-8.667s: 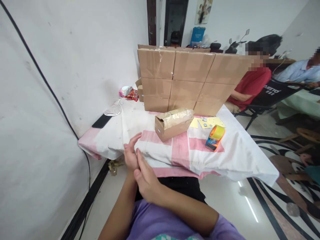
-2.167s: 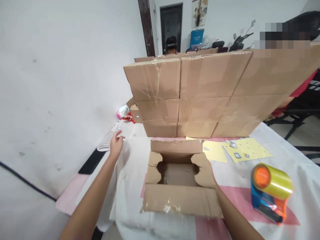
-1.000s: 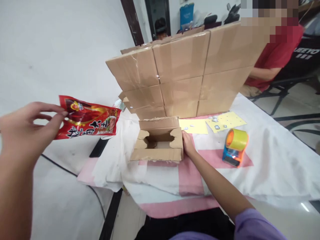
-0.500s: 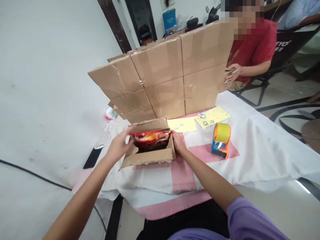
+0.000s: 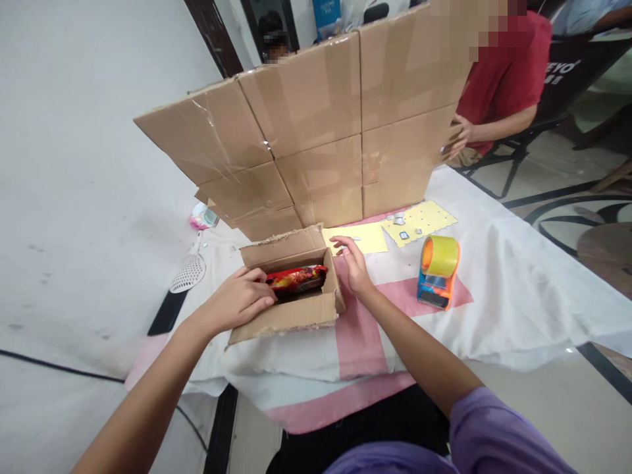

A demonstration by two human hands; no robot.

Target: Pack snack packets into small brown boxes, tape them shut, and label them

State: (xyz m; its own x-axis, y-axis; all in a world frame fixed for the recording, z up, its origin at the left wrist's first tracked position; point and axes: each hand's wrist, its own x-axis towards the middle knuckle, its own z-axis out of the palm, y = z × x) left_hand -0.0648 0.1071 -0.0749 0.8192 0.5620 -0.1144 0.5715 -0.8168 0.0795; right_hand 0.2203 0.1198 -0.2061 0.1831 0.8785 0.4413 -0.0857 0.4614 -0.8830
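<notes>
At frame centre, the left hand (image 5: 237, 304), fingers loosely curled and grasping nothing, is pressing the red snack packet (image 5: 296, 279) flat inside the open cardboard box (image 5: 289, 315) on the counter (image 5: 494, 296), while the right hand (image 5: 354, 266), released, is hovering beside the box's right wall, best placed to steady it.

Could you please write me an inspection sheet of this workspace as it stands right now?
Surface: table under a white and pink cloth, rumpled at the near edge.
Job's things: open cardboard box with a red snack packet lying inside.
Clutter: tape dispenser, yellow label sheets, white perforated scoop, dark flat object, wall of stacked cartons.
Hands: left hand rests at the box's left opening, touching the packet; right hand open, beside the box's right wall.
Cables: black cable along the wall.
Surroundings: seated person in red behind the cartons.
</notes>
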